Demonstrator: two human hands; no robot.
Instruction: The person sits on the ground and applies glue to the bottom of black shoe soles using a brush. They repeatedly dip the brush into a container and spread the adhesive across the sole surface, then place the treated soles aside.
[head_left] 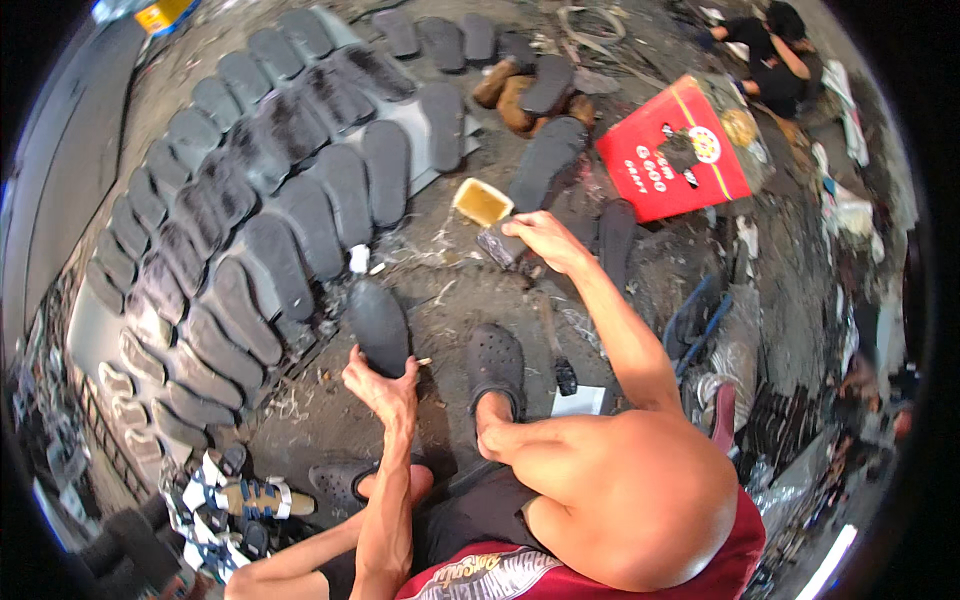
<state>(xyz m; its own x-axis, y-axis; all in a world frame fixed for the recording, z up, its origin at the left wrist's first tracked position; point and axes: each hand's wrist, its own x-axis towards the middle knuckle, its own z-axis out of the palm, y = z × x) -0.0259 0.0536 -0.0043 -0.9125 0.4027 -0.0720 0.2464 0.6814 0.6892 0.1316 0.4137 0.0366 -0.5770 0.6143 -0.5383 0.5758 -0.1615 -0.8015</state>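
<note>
My left hand (pixel 384 388) grips the heel end of a dark shoe sole (pixel 378 318), holding it tilted over the ground with the fingers and thumb at its lower edge. My right hand (pixel 545 241) reaches forward and pinches a small dark block (pixel 498 246); its exact kind is unclear. Right beside that block sits a pale tub (pixel 482 202) with yellowish-brown stuff inside. To the left, many dark soles (pixel 277 258) lie in curved rows on grey sheets (pixel 428 152).
A red board (pixel 672 150) lies at the far right, near a loose sole (pixel 616 240). Sandals (pixel 250 498) are piled at lower left. My clog (pixel 496 362) stands between my hands. Another person (pixel 775 60) sits at the far right. A white card (pixel 578 401) lies near my knee.
</note>
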